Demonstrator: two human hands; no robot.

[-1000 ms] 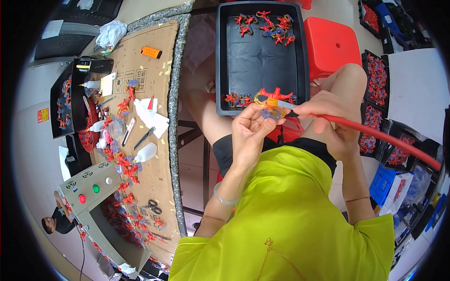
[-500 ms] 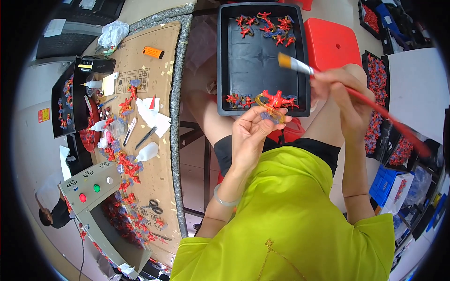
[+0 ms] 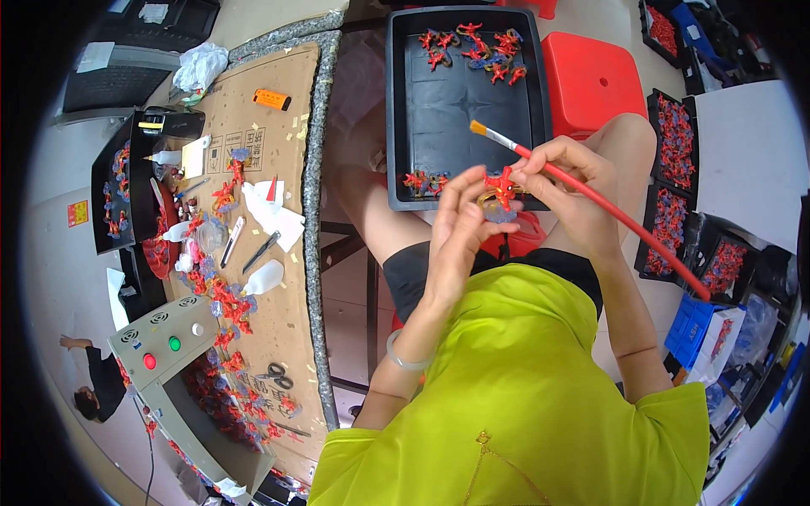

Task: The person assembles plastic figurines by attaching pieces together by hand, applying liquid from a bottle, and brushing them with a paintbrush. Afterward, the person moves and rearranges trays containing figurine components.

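grip on the right hand is closed around a red brush, and that hand's fingertips are right up at one side of a small red figure. left hand is at the other side of it, fingers loosely curled, but i can't tell from this angle if they're actually pinching it or just cupping around it. so the figure is up between the two hands, by the near edge of a black tray, with its see-through bluish base on the side nearer the lap. brush tip points up and left, out over the tray. more figures lie at the far end of the tray, a few others near the close edge. red stool just beside it on the right. left side is a counter topped with cardboard, carrying an orange lighter, scissors and a white bottle.
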